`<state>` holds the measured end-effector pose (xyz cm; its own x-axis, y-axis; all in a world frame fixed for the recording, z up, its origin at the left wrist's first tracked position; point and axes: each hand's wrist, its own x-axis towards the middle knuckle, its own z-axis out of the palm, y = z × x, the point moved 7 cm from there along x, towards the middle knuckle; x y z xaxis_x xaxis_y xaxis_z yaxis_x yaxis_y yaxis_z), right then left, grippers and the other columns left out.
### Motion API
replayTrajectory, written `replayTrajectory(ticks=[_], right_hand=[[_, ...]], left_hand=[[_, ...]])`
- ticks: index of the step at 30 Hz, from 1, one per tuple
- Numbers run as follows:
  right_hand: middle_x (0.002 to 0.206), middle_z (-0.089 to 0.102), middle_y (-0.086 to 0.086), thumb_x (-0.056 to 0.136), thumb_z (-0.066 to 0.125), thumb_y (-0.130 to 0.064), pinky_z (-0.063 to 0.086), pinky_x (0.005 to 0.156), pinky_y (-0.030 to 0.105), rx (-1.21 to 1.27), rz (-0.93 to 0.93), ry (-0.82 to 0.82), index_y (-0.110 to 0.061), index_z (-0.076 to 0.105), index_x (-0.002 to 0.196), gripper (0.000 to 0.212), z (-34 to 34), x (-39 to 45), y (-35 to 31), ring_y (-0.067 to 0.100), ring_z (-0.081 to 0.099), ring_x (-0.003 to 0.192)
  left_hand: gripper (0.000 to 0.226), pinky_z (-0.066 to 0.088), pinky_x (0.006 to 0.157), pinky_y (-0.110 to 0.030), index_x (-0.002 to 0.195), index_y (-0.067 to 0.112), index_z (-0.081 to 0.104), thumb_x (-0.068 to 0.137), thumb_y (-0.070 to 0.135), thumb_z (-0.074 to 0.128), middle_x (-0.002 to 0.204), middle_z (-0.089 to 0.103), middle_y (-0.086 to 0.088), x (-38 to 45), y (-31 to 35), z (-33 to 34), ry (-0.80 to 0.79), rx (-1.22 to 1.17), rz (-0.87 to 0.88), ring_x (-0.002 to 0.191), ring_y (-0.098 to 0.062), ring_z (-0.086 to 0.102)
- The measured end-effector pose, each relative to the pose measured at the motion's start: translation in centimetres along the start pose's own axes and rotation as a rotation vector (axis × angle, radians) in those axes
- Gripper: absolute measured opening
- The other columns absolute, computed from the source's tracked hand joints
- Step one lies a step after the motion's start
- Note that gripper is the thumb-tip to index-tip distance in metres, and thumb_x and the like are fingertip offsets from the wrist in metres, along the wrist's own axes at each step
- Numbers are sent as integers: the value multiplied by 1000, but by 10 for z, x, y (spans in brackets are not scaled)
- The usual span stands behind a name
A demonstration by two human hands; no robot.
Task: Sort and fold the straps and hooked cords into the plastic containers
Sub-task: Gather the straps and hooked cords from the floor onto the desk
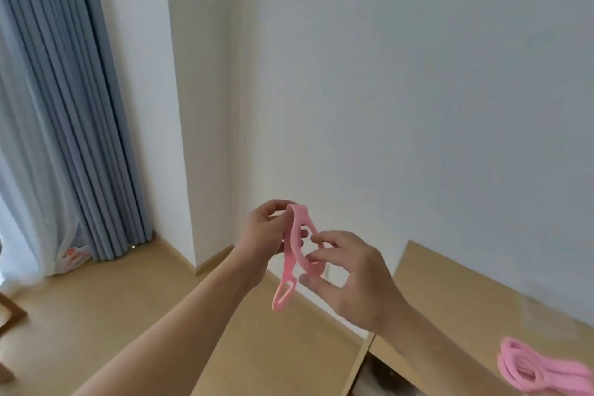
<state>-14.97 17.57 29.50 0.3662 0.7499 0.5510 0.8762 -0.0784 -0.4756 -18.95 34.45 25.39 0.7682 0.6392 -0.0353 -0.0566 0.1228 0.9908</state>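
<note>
A pink strap (291, 262) hangs folded in the air in front of the white wall, its slotted end dangling down. My left hand (263, 235) pinches its upper bend between thumb and fingers. My right hand (350, 280) pinches the other part of the strap lower and to the right, fingers curled around it. A bundle of pink straps (533, 366) lies on the wooden table at the bottom right. No plastic container is plainly visible.
A light wooden table (450, 292) stands against the wall at the right. Wooden floor (128, 292) spreads to the left, with grey curtains (64, 106) and a wooden chair leg (9, 315) at the far left.
</note>
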Motion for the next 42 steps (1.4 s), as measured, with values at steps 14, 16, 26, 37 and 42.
replayTrajectory(ticks=[14, 16, 26, 37, 42], right_hand=[[95, 78, -3, 88, 67, -1, 56, 88, 31, 388, 656, 75, -20, 75, 102, 25, -136, -65, 113, 14, 72, 95], [90, 78, 3, 90, 64, -2, 55, 81, 33, 447, 675, 65, -12, 76, 95, 17, -150, -83, 122, 18, 73, 86], [78, 78, 0, 86, 68, -1, 62, 80, 48, 340, 699, 356, -20, 81, 86, 23, -259, -135, 175, 21, 76, 77], [82, 77, -15, 82, 66, 1, 62, 79, 34, 185, 627, 422, -26, 81, 87, 31, -339, -169, 217, 4, 72, 82], [80, 77, -15, 82, 68, 1, 59, 73, 23, 180, 610, 460, -29, 79, 83, 32, -362, -191, 239, 1, 72, 79]], left_hand=[[23, 61, 89, -44, 101, -3, 73, 86, -18, 65, 104, 75, -24, -29, 54, 208, -454, -22, 203, 103, -38, 74], [26, 62, 81, -40, 101, -2, 73, 85, -19, 63, 103, 76, -23, -36, 50, 232, -470, -17, 209, 102, -36, 74], [30, 60, 85, -39, 106, 5, 74, 77, -2, 82, 115, 74, -18, -54, 7, 327, -513, 38, 50, 98, -30, 75], [31, 49, 106, -40, 127, 14, 69, 97, 16, 70, 125, 73, -6, -89, -49, 449, -777, 137, 56, 120, -25, 67], [20, 53, 98, -48, 116, 15, 75, 98, 23, 69, 113, 76, -11, -88, -67, 483, -765, 177, 32, 103, -28, 71]])
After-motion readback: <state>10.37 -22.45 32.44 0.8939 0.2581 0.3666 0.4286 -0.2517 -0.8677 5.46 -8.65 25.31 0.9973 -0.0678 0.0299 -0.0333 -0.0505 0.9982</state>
